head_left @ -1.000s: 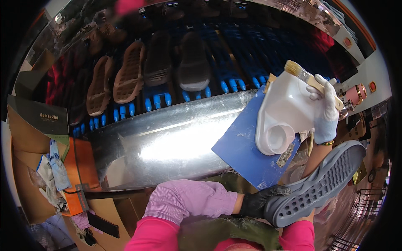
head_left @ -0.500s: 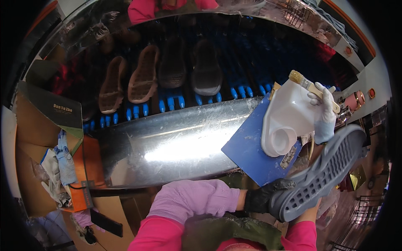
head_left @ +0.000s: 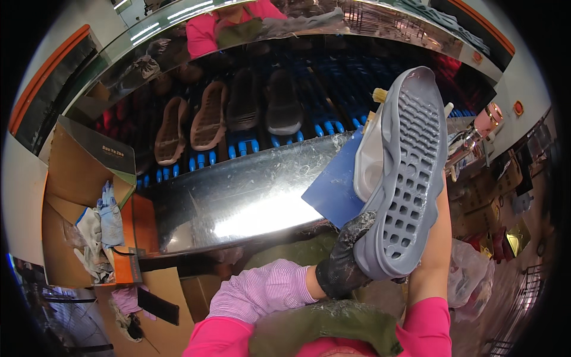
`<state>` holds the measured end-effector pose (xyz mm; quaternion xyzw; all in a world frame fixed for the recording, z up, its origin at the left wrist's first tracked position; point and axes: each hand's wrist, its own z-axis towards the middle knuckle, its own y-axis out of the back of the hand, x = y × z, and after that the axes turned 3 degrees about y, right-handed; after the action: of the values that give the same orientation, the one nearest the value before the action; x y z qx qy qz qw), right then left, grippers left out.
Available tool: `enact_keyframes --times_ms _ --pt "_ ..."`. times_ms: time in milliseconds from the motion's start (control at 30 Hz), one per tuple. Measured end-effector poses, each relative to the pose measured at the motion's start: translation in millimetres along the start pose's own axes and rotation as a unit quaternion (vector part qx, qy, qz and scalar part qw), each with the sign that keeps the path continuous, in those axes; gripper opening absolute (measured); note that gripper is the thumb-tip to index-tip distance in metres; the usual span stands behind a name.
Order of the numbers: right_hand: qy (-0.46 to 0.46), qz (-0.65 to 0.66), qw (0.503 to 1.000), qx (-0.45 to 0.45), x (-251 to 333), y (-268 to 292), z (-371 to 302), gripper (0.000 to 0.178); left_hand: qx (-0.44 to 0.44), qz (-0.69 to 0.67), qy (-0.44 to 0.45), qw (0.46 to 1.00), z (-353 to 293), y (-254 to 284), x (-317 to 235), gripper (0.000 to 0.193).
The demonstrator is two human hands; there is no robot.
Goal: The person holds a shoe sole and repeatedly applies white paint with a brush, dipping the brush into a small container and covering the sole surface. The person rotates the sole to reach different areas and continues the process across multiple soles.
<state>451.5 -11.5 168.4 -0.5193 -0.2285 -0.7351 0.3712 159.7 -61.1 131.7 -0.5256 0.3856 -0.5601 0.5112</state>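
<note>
Nearest, the left hand (head_left: 342, 268), in a dark glove, has its grip closed round the heel of a grey shoe sole (head_left: 401, 178), held tread-up above the bench's (head_left: 238, 196) right end. The right hand is hidden behind it; its grip cannot be told. Held only by the heel, the sole could tip and knock the white jug (head_left: 369, 157) behind.

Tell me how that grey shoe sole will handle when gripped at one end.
The grey shoe sole looks light: the left hand, in a dark glove, holds it up by its lower end. It keeps its shape unsupported, so it is probably fairly stiff. Its deep tread should resist slipping.
</note>
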Motion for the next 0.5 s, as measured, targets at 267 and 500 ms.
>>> enact_keyframes --times_ms 267,500 --pt "0.008 0.007 1.0 0.0 2.1 1.2 -5.1 0.035 -0.002 0.058 -0.004 0.998 -3.4 1.4 23.9 0.053" --pt "0.015 0.029 0.999 0.013 -5.8 -11.5 -1.7 0.033 -0.141 0.182 0.0 0.973 -1.3 -16.3 39.1 0.07"
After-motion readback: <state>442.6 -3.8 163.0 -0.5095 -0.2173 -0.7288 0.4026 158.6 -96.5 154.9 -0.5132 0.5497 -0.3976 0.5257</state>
